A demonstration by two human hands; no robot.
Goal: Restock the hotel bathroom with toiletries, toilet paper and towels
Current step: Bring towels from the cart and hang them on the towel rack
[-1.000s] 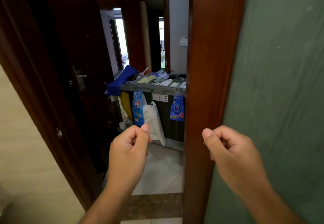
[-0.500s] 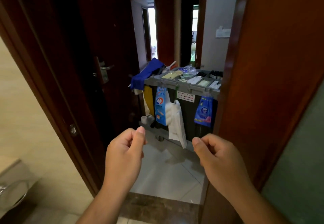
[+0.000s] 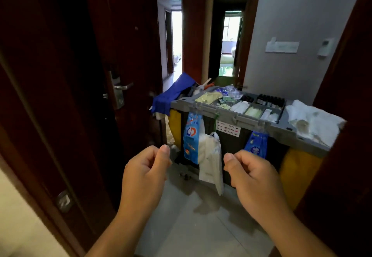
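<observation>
A grey housekeeping cart (image 3: pixel 237 118) stands in the hallway just beyond the doorway. Its top tray holds sachets, white packets and small dark bottles (image 3: pixel 270 99). Crumpled white towels (image 3: pixel 314 122) lie on its right end. Blue packs (image 3: pixel 191 138) and a white plastic bag (image 3: pixel 211 164) hang from its front rail. My left hand (image 3: pixel 145 176) and my right hand (image 3: pixel 253 174) are raised in front of me, short of the cart, both with fingers curled and nothing in them.
A dark wooden door (image 3: pixel 90 75) with a metal lever handle (image 3: pixel 122 86) stands open on the left. The brown door frame (image 3: pixel 342 166) closes in on the right. A blue cloth (image 3: pixel 171 95) drapes over the cart's left end, above yellow bags (image 3: pixel 298 168). Pale floor tiles (image 3: pixel 197 226) lie ahead.
The view has advanced through the doorway and swung right, so the cart looks nearer and its towel end has come into sight. Both hands stay curled and held up.
</observation>
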